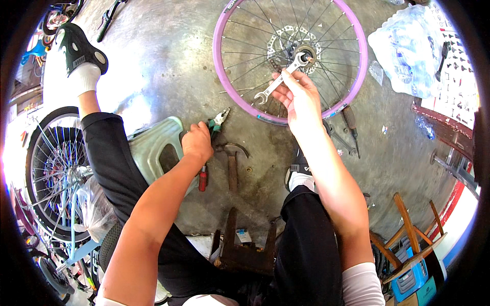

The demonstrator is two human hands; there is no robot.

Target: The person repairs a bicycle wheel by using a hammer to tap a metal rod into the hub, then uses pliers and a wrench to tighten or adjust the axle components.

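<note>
A bicycle wheel rim [218, 56], purple with black spokes, lies flat on the floor ahead of me. A toothed disc and the hub [305, 53] sit at its middle. My right hand [302, 97] grips a silver wrench [278, 83]. The wrench's upper end is at the hub's axle, and its open jaw points down-left over the rim. My left hand [198, 141] is closed round pliers [220, 118] with green on the handle, jaws pointing up-right. That hand is over the right edge of a pale green plastic stool [145, 150].
A hammer [233, 171] and a red-handled screwdriver [203, 179] lie near the stool. Right of my foot are another screwdriver [350, 120] and a wrench [341, 140]. A bagged bundle [403, 48] stands far right, a wooden stool [408, 229] near right, a bicycle wheel [34, 173] left.
</note>
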